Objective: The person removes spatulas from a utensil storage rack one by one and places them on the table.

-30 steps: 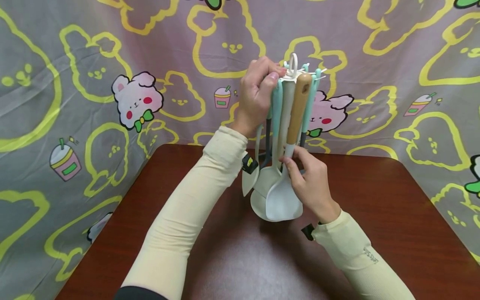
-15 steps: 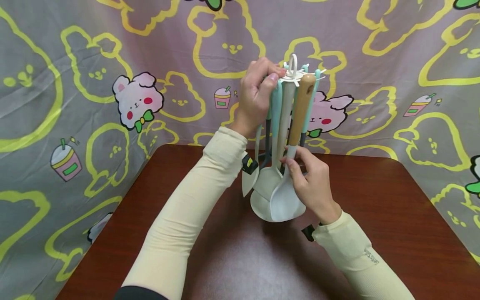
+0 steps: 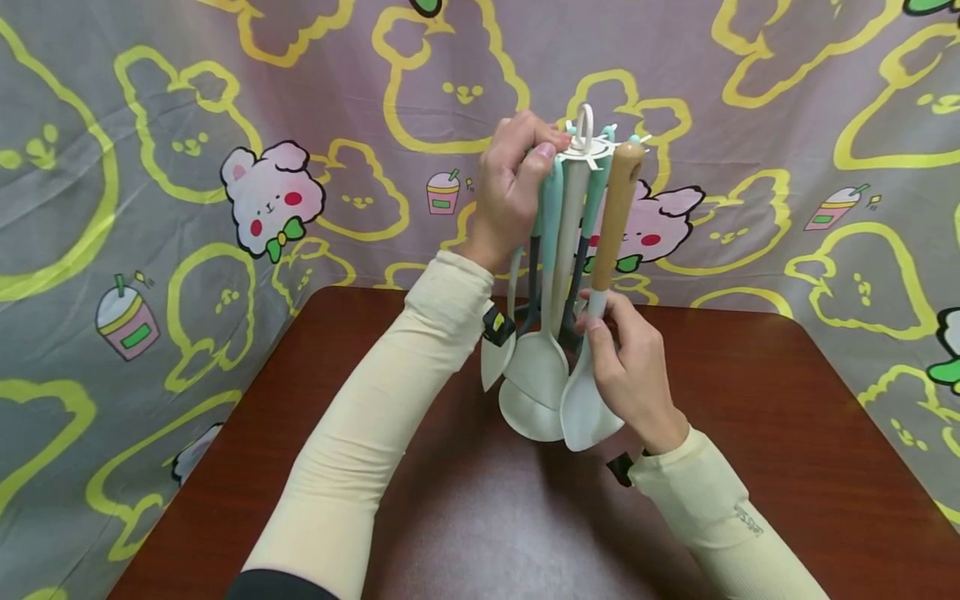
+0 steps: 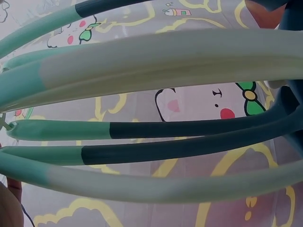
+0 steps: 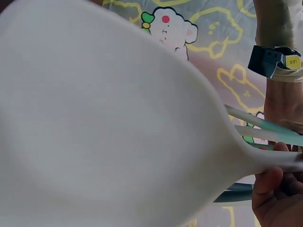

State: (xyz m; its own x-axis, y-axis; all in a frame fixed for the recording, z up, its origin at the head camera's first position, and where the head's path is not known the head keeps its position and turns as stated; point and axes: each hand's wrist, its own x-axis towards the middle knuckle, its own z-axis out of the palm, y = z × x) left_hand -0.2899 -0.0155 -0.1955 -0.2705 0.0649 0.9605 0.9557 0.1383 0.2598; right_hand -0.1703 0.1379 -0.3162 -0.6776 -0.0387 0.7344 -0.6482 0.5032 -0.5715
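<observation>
My left hand (image 3: 513,179) grips the top of a white utensil rack (image 3: 588,150), fingers over its disc and thumb at the front. Mint-handled utensils hang around the rack's pale post, some with pale lower parts, others dark; a pale ladle-like one (image 3: 538,367) hangs in front. My right hand (image 3: 636,367) pinches the neck of a white spatula (image 3: 588,412) with a wooden handle (image 3: 617,221), which stands upright, leaning slightly right, at the rack's right front. The spatula's broad head (image 5: 118,118) fills much of the right wrist view. Hanging utensil handles (image 4: 165,54) cross the left wrist view.
The rack stands towards the back of a dark red-brown table (image 3: 480,525). Behind and beside it hangs a grey-pink cloth (image 3: 360,75) with yellow outlines and rabbit faces. A small black device (image 3: 497,325) sits at the left wrist, another (image 3: 620,469) at the right.
My right hand has moved the spatula a little to the right, from in front of the rack to its right side, uncovering more hanging utensils. The left hand keeps its place on the rack.
</observation>
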